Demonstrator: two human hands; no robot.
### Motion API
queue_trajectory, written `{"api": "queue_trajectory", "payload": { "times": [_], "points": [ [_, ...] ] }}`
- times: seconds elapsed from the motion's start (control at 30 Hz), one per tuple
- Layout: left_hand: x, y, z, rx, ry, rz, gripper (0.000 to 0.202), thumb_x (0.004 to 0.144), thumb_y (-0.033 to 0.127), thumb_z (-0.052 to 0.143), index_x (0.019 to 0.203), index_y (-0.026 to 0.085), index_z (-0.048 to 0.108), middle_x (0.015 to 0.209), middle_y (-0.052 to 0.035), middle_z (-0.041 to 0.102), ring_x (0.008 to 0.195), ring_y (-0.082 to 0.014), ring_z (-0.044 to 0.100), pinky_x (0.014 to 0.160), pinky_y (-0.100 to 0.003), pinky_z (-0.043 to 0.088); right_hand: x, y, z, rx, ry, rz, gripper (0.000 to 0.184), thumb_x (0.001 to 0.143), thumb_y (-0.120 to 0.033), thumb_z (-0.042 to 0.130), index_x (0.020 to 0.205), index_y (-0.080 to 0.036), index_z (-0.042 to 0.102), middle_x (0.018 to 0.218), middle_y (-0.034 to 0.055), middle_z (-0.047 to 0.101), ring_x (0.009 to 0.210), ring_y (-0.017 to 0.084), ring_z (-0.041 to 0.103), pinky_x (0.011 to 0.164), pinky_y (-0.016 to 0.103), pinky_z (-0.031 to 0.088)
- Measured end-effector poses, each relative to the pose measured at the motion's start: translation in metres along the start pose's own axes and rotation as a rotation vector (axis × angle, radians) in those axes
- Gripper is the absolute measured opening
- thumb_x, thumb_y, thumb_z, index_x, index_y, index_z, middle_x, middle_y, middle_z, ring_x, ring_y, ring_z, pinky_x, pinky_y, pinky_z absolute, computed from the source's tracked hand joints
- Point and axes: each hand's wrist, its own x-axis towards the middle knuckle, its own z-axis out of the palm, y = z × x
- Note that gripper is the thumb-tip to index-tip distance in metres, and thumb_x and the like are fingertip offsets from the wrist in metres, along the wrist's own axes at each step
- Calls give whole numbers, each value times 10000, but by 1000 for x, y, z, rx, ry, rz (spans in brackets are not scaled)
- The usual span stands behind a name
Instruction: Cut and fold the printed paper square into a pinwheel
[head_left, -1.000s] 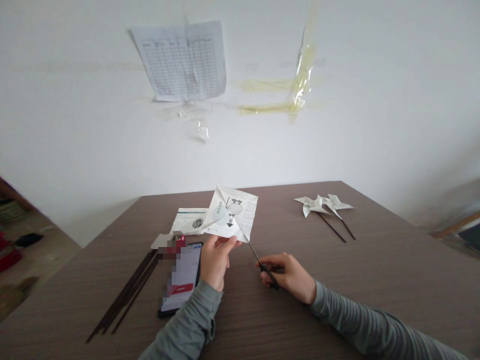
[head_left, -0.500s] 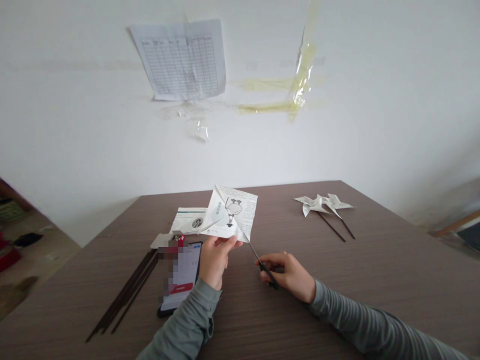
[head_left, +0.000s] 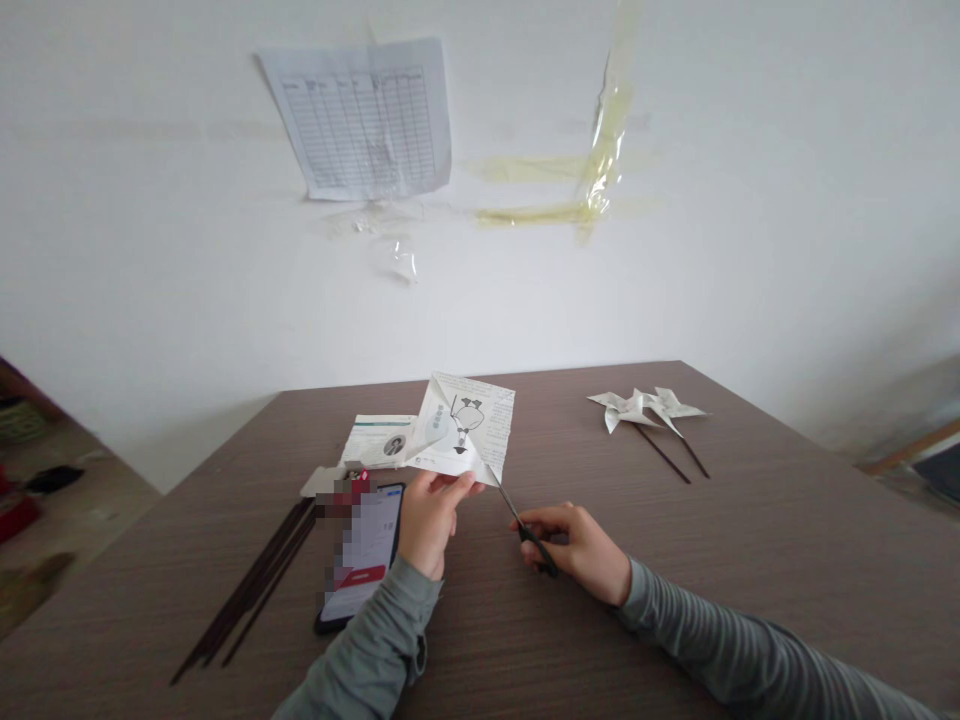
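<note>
My left hand (head_left: 435, 515) pinches the lower edge of a square printed sheet of paper (head_left: 469, 430), thumb on top. The sheet bears a cartoon drawing and has diagonal creases. A pair of scissors (head_left: 532, 545) with black handles is in my right hand (head_left: 574, 548), fingers closed on the handles. Its blades reach the sheet's lower right corner along the diagonal; how far they lie within the paper is hard to see. Both hands are above the brown table (head_left: 600, 640).
Two paper pinwheels (head_left: 645, 408) on dark sticks lie at the right. On the left are several dark sticks (head_left: 247, 590), a lit phone (head_left: 367, 560), a small red and white box (head_left: 337, 485), partly blurred, and another printed paper (head_left: 375, 440). A wall (head_left: 525, 310) stands behind the table.
The hands and scissors have barely moved. The sheet's left part has shifted slightly, showing a little more of the paper behind it.
</note>
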Motion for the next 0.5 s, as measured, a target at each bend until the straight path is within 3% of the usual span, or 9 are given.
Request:
{"api": "queue_trajectory", "payload": {
  "times": [0.3, 0.5],
  "points": [
    [2, -7, -3, -20, -25, 14, 363, 725, 312, 1112, 989, 204, 887, 957, -127, 973, 926, -397, 1010, 399, -184, 358, -1, 0, 0, -4, 13, 5, 476, 1045, -607, 949, 1272, -193, 1010, 881, 67, 929, 813, 281, 856, 911, 444, 734],
    [7, -12, -7, -16, -40, -19, 308, 799, 250, 1130, 998, 191, 902, 1053, -190, 990, 837, -387, 995, 375, -192, 328, -1, 0, 0, 14, -1, 6, 486, 1036, -606, 959, 1296, -198, 1010, 903, 70, 941, 824, 288, 860, 925, 459, 730]
  ]
}}
